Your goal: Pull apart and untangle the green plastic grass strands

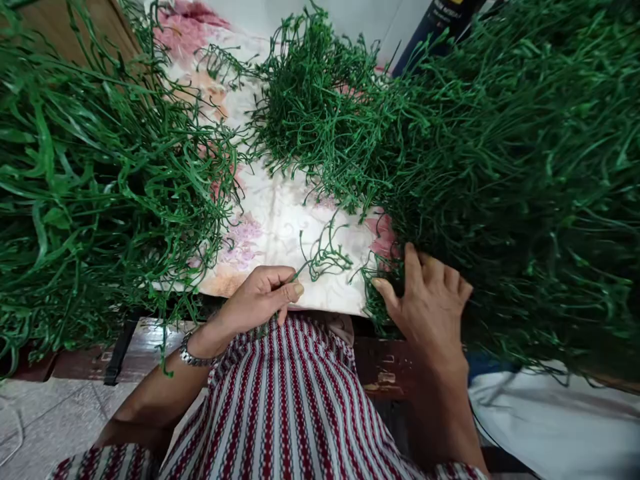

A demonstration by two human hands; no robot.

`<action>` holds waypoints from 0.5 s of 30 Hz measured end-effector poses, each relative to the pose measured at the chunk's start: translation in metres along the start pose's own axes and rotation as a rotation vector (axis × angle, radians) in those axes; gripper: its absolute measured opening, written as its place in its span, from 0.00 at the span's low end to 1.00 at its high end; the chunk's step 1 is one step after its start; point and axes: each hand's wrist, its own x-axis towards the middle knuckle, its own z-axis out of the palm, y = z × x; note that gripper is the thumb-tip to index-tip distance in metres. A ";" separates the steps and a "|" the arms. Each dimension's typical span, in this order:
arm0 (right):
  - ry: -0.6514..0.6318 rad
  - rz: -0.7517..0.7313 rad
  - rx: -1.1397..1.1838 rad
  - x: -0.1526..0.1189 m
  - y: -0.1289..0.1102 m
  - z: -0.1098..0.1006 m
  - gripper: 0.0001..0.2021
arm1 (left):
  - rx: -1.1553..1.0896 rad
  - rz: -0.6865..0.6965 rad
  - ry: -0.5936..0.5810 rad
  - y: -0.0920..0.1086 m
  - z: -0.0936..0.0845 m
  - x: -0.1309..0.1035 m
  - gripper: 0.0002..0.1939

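Observation:
My left hand (pixel 265 297), low in the middle of the view, pinches the stalk of a small branched green plastic stem (pixel 327 257). The stem's thin branches fan out to the right over the flowered cloth (pixel 285 233). At the near edge of a big pile of similar green stems (pixel 530 200) is my right hand (pixel 433 307), palm down. Its thumb and forefinger stand apart, and the other fingers are partly curled against the pile. I see nothing held in it, though the pile's shadow blurs the fingertips.
Another heap of stems (pixel 320 107) lies at the back centre, joining the right pile. On the left rises a pile of longer, leafier green strands (pixel 100 173), some hanging over the table edge. A dark blue cylinder (pixel 433 30) leans at the back. White material (pixel 555 413) lies low right.

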 end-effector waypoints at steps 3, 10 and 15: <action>0.056 -0.003 0.075 -0.001 0.005 -0.009 0.31 | 0.037 0.011 0.001 -0.002 0.000 0.000 0.18; 0.460 -0.052 0.435 0.010 0.005 -0.038 0.02 | 0.125 0.045 0.016 0.005 0.001 -0.001 0.19; 0.323 -0.492 0.636 0.031 -0.031 -0.042 0.17 | 0.263 0.091 -0.019 0.005 0.000 -0.002 0.19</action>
